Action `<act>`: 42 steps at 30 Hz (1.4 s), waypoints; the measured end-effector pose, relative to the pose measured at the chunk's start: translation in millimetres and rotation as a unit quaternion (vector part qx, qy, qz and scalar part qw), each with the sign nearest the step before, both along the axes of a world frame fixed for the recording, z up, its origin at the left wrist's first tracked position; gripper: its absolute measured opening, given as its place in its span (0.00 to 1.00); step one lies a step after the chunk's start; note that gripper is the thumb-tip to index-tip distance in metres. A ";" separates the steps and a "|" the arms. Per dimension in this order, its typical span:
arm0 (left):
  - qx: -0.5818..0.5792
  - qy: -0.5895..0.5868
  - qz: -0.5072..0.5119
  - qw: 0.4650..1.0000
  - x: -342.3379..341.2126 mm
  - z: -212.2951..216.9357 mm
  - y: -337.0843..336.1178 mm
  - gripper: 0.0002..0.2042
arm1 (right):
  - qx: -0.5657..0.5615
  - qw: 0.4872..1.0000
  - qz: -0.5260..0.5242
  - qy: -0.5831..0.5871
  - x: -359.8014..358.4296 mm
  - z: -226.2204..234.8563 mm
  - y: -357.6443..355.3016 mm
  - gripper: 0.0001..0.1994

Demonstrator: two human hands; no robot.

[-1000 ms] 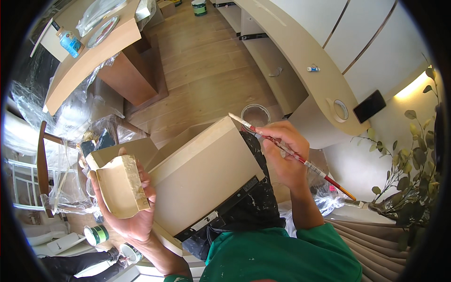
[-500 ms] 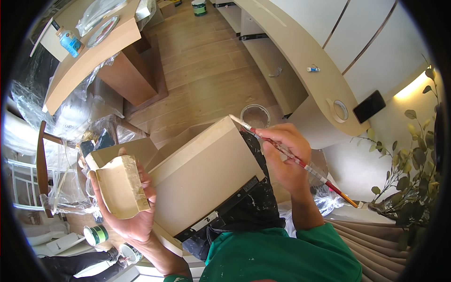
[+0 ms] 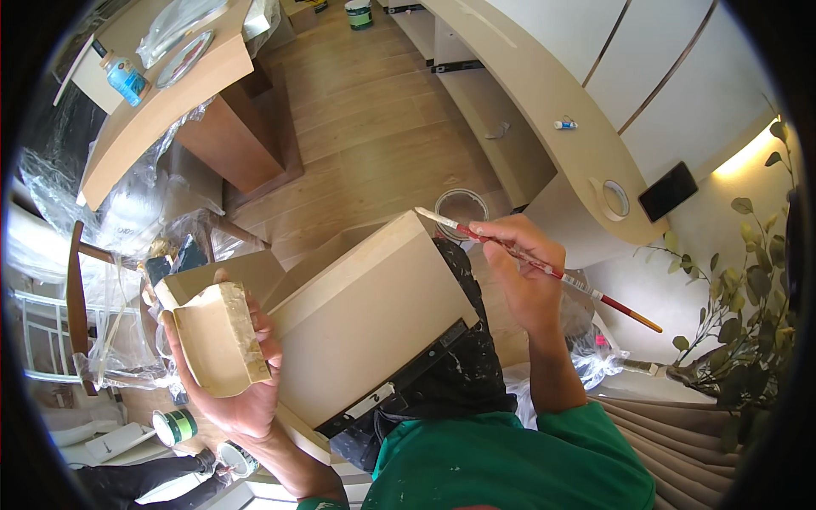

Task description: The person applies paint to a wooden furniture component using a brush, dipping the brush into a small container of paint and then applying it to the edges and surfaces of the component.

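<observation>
Round tin (image 3: 461,206) on wood floor (image 3: 374,136) far beyond panel's top edge; leafy plant (image 3: 748,306) at right; plastic-wrapped table (image 3: 161,102) far left. Large beige panel (image 3: 365,323) leans on lap, centre. Left hand (image 3: 234,374) clamps fingers round small beige block (image 3: 223,338), left of panel. Right hand (image 3: 523,272) pinches red-handled brush (image 3: 544,268), white tip at panel's top corner.

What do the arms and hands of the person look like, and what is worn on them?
Both hands, the left hand and the right hand, are bare: no gloves, rings or watch are visible. The forearms are uncovered too. A green sleeve ends near the right elbow.
</observation>
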State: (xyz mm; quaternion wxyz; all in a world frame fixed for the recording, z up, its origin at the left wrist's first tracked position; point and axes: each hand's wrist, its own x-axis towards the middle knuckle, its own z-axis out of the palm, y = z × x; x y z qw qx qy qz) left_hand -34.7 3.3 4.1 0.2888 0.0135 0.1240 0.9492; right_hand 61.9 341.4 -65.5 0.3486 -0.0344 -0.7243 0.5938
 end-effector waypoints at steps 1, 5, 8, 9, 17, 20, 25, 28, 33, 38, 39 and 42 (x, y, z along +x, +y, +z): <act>-0.002 0.001 0.001 1.000 0.0 -0.4 -0.3 0.39 | 0.008 1.000 0.003 -0.001 -2.1 0.7 1.0 0.11; -0.004 0.001 0.005 1.000 0.8 -0.5 -0.4 0.39 | -0.033 0.999 0.026 -0.007 -1.0 0.9 2.0 0.10; 0.004 0.006 -0.005 1.000 0.0 -1.2 0.6 0.39 | -0.057 0.998 0.023 -0.005 0.5 1.5 3.2 0.10; 0.005 0.001 0.001 1.000 0.3 -0.4 0.5 0.39 | -0.048 0.998 0.027 -0.002 -0.4 1.8 2.7 0.10; 0.005 0.007 0.000 1.000 0.6 -0.6 0.7 0.39 | -0.004 0.999 0.036 0.000 -3.3 1.6 6.8 0.10; 0.004 0.007 0.000 1.000 0.8 -0.5 0.1 0.39 | -0.044 0.998 0.041 0.015 -3.0 2.2 4.0 0.10; 0.006 0.008 0.000 1.000 0.9 -0.3 1.6 0.39 | -0.026 0.999 0.039 0.000 -3.6 1.3 6.7 0.10; 0.010 0.001 -0.001 1.000 1.1 1.7 3.6 0.39 | -0.031 0.999 0.038 -0.002 -3.6 0.2 7.7 0.10; 0.015 0.004 -0.004 1.000 1.6 2.7 4.8 0.39 | -0.031 0.999 0.039 -0.004 -4.3 1.4 7.0 0.10; 0.007 0.005 -0.003 1.000 0.9 2.3 3.0 0.39 | -0.023 0.999 0.044 -0.004 -2.5 3.7 6.2 0.10; 0.006 0.004 -0.005 1.000 1.4 3.2 3.7 0.39 | -0.022 0.999 0.033 0.000 -2.3 3.8 5.6 0.10; 0.016 0.001 -0.003 1.000 2.1 1.8 3.9 0.39 | 0.000 1.000 0.008 -0.008 -0.2 7.2 -0.7 0.10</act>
